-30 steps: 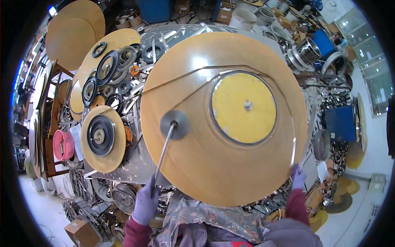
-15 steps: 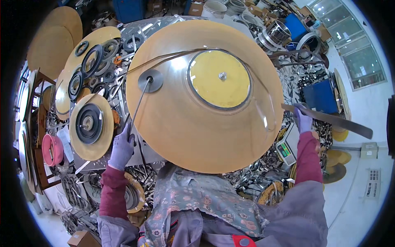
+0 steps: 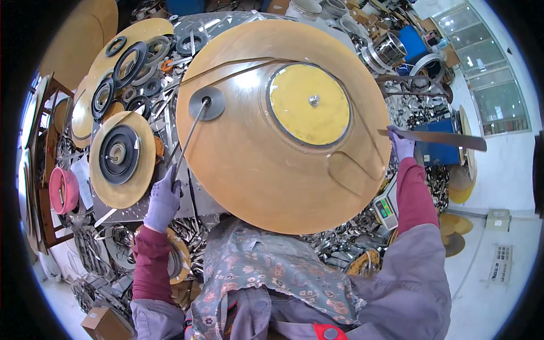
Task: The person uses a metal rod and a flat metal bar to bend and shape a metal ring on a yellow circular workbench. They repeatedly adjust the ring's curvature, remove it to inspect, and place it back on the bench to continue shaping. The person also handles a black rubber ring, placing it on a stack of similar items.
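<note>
A large tan disc [image 3: 249,181] lies in front of me, with a round yellow plate [image 3: 306,122] and a silver knob [image 3: 314,100] on it. In its gloved fingers my left hand [image 3: 163,201] grips a thin metal rod [image 3: 190,137], which runs up to a small grey disc [image 3: 213,109] on the tan disc's left side. Beyond the right rim, my gloved right hand [image 3: 402,145] is closed around a long flat metal strip [image 3: 447,138] that sticks out to the right. Thin dark bands lie over the tan disc, one curving in a loop [image 3: 343,184] near its right side.
Left of the disc are a smaller tan disc with a black hub [image 3: 120,153], several black rings [image 3: 129,63] and a pink bowl [image 3: 63,190]. A scale [image 3: 387,208] sits below my right hand. Metal scraps [image 3: 317,249] surround the disc, with a blue bin [image 3: 436,141] at right.
My right hand has moved left with the strip, nearer the disc's rim. The dark band now forms a loop on the disc's right side. My left hand keeps its hold; the view has shifted slightly.
</note>
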`<action>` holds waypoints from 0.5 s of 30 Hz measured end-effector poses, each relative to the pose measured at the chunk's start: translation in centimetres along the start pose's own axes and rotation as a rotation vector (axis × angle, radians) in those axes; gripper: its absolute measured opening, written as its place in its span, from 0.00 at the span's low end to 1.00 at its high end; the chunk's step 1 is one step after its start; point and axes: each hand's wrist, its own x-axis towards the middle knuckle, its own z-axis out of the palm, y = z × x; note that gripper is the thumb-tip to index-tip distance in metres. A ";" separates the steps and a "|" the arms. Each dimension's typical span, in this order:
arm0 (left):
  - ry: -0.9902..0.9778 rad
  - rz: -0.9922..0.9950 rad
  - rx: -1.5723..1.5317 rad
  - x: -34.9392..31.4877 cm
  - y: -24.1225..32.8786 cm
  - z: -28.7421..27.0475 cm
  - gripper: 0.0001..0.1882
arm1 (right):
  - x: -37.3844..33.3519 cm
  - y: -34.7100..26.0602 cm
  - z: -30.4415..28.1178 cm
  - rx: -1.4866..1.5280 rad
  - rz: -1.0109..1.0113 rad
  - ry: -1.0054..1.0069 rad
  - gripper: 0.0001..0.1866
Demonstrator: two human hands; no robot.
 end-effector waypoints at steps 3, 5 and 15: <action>0.004 0.007 -0.018 1.0 -0.2 0.6 0.23 | 4.4 0.6 -0.1 -0.095 -0.038 0.049 0.13; -0.018 -0.071 -0.022 0.6 0.6 -0.2 0.23 | 4.1 -2.3 3.0 0.107 -0.051 -0.019 0.12; 0.008 -0.088 -0.031 1.3 2.0 0.6 0.24 | -9.5 -21.1 9.1 -0.034 -0.249 -0.998 0.12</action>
